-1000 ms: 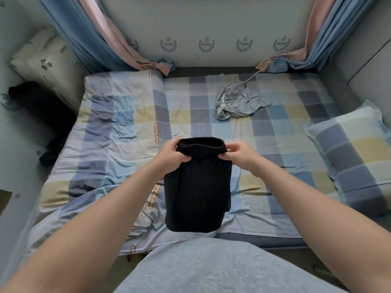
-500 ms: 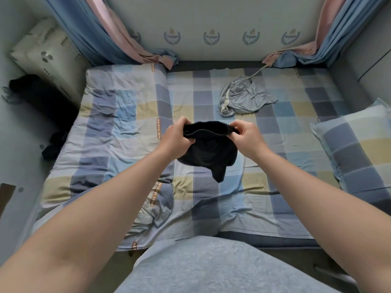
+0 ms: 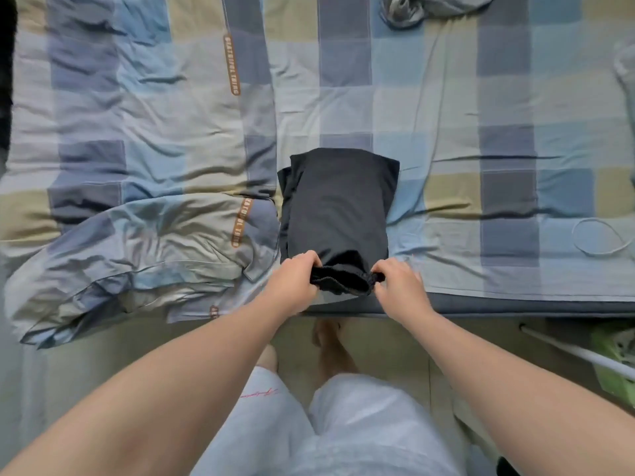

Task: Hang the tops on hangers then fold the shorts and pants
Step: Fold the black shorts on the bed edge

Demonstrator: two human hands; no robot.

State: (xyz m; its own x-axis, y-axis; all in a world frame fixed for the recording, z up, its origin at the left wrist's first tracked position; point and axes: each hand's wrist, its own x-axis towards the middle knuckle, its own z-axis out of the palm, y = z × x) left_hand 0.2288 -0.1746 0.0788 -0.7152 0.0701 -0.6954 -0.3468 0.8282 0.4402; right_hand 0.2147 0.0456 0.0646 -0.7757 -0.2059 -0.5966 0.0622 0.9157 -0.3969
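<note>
A bed with a checked cotton sheet in blue, grey and pale yellow squares (image 3: 481, 108) fills most of the view. A rumpled quilt of the same checked cloth (image 3: 120, 235) is heaped along its left side and spills over the near edge.

A pair of black soft-fabric shorts (image 3: 338, 204) lies flat on the sheet near the bed's front edge, just beside the quilt. It is folded lengthwise into a narrow oblong, its far end squared off, and a sliver of an under layer sticks out along the left side. Its gathered elastic waistband is at the near end, bunched and reaching the edge of the mattress.

A crumpled grey garment (image 3: 419, 8) lies well apart at the far edge of the view.

The left hand (image 3: 292, 286) grips the waistband's left corner with curled fingers, and the right hand (image 3: 400, 290) pinches its right corner.

A thin white loop of cord (image 3: 599, 237) lies on the sheet to the right.
</note>
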